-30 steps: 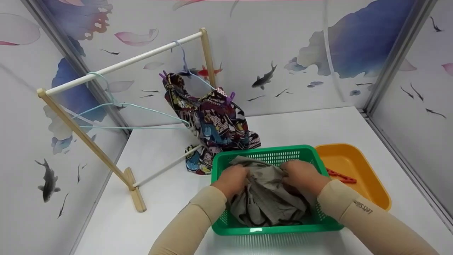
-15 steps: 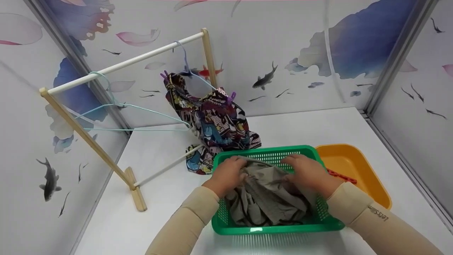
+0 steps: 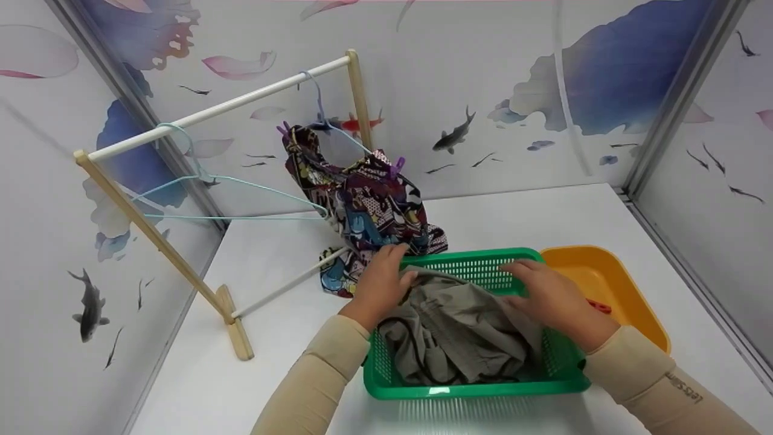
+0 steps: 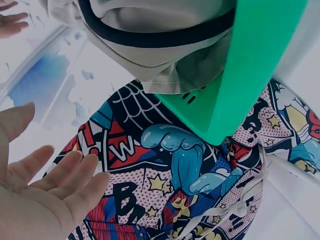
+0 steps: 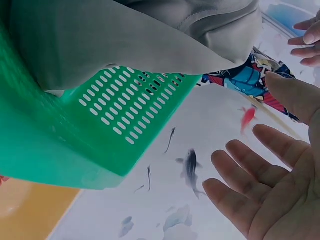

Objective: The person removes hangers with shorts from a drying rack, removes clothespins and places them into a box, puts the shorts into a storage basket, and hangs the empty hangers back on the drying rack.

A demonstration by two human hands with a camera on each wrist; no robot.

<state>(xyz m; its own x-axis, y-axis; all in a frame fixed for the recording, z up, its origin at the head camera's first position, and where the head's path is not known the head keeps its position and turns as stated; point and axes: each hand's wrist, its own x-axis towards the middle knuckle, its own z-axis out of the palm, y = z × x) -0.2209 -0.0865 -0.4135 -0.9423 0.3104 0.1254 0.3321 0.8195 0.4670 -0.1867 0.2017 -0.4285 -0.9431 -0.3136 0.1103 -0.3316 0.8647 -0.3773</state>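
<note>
A grey-green garment (image 3: 465, 326) with dark cord lies bunched in the green basket (image 3: 477, 391). Over the basket's left rim my left hand (image 3: 380, 284) hovers with its fingers spread, holding nothing. My right hand (image 3: 552, 299) is raised above the basket's right side, its fingers also extended and nothing in them. Both palms show bare in the wrist views, the left hand (image 4: 45, 190) beside the patterned garment (image 4: 165, 165) and the right hand (image 5: 275, 185) apart from the basket wall (image 5: 125, 110).
On the left stands a rack (image 3: 217, 109) with a bare mint hanger (image 3: 241, 181). From its other hanger (image 3: 320, 96) hangs the patterned garment, fixed with purple clips (image 3: 396, 166). A yellow tray (image 3: 622, 290) with a red clothes peg (image 3: 599, 306) lies right of the basket.
Both hands have let go of the grey-green garment, risen and moved apart, the left towards the left rim, the right to the right. The garment stays in the basket.
</note>
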